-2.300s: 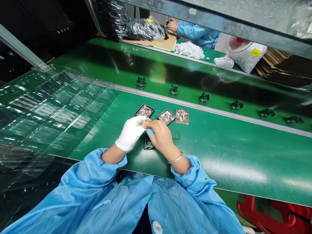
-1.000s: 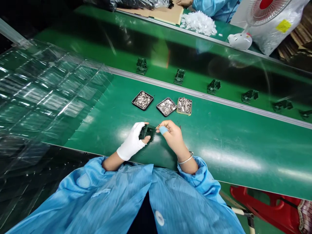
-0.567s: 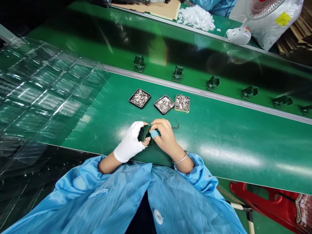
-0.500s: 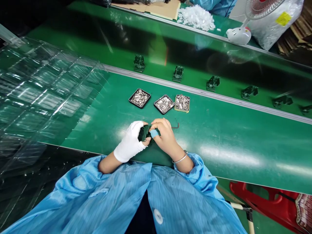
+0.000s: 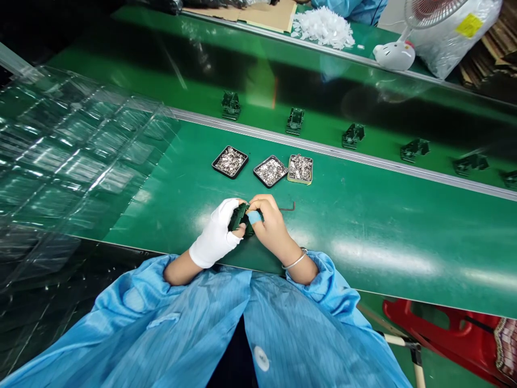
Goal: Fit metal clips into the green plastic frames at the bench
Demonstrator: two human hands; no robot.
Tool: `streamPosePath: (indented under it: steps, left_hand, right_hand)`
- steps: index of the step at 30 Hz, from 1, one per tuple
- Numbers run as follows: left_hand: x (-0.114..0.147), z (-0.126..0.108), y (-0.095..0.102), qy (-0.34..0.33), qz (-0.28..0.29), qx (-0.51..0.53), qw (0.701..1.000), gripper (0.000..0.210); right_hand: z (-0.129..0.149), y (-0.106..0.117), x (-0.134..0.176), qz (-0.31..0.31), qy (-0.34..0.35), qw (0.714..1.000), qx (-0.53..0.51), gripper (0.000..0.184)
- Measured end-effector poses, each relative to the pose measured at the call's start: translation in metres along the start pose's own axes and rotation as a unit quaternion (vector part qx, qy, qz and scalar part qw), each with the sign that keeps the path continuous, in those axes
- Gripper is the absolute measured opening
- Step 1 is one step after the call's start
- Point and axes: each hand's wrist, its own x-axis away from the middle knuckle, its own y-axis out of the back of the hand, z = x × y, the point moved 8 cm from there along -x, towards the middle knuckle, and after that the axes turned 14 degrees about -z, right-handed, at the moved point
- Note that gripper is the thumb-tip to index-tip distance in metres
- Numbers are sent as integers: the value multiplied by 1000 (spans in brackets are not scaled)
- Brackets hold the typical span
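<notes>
In the head view my left hand (image 5: 218,231), in a white glove with bare fingertips, is closed around a dark green plastic part (image 5: 238,216) near the table's front edge. My right hand (image 5: 270,223) has blue tape round one digit. Its fingers are pinched together at the right side of that part, and whatever lies between them is hidden. Just beyond the right hand lies an L-shaped hex key (image 5: 290,208). Farther back stand a black tray (image 5: 214,166), a second black tray (image 5: 268,184) and a pale-rimmed tray (image 5: 311,170), all filled with small shiny metal pieces.
Several similar green parts (image 5: 295,119) stand in a row on the green strip behind a metal rail (image 5: 250,131). Clear plastic blister trays (image 5: 81,145) are stacked at left. A white pile (image 5: 323,27), a fan (image 5: 393,55) and another person's blue sleeve (image 5: 351,8) are at the back.
Both hands stay on the green part with nearly the same grip. The view has shifted slightly, and the parts on the strip appear a little farther right against the trays.
</notes>
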Motion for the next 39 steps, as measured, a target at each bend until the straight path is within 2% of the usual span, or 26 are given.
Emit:
streamPosePath:
  steps: [9,14,19,24,29,34,39]
  left_hand:
    - [-13,7,-1,-6,-2,-67,998,24]
    - [-17,0,-2,-58,-13,-134,989,24]
    - [-7,-1,-9,-39,-36,-192,980,29]
    - [-1,9,-16,-35,-35,-144,988,33]
    - [-1,18,-14,21,4,-13,1000,42]
    - [-3,29,-14,119,52,-3,992,22]
    - [-5,34,-17,128,51,-1,990,13]
  right_hand:
    - [-11,-6,3,23,-64,998,12,17]
    - [-9,-6,5,19,-42,999,26,17]
    - [-15,-6,6,2,-45,996,81,19]
    - [-22,-8,2,52,-57,995,56,20]
    - [-21,-9,0,81,-58,993,64,35]
    - [-15,-18,3,116,-40,986,118,38]
    - [-14,-24,4,117,-50,984,124,36]
